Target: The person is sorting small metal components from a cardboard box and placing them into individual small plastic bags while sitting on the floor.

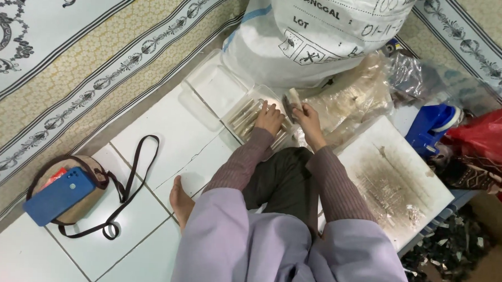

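Note:
My left hand (pixel 269 118) rests flat on several slim wrapped sticks lying in a clear plastic container (pixel 250 117) on the white tiled floor. My right hand (pixel 306 116) is just to the right of it and grips a small bundle of sticks (pixel 293 100), held upright above the container's right end. The container's clear lid (pixel 215 88) lies open to the left. Both forearms wear striped brownish sleeves, and I sit on the floor with one bare foot (pixel 180 201) out to the left.
A big white sack (pixel 316 32) stands behind the container. Crumpled clear plastic bags (pixel 355 100) lie to its right. A stained white board (pixel 397 179) is at my right, with a blue object (pixel 432 128) and red bag (pixel 487 138) beyond. A blue phone (pixel 59 195) lies on a round strapped pouch at left. A patterned rug (pixel 87 57) borders the tiles.

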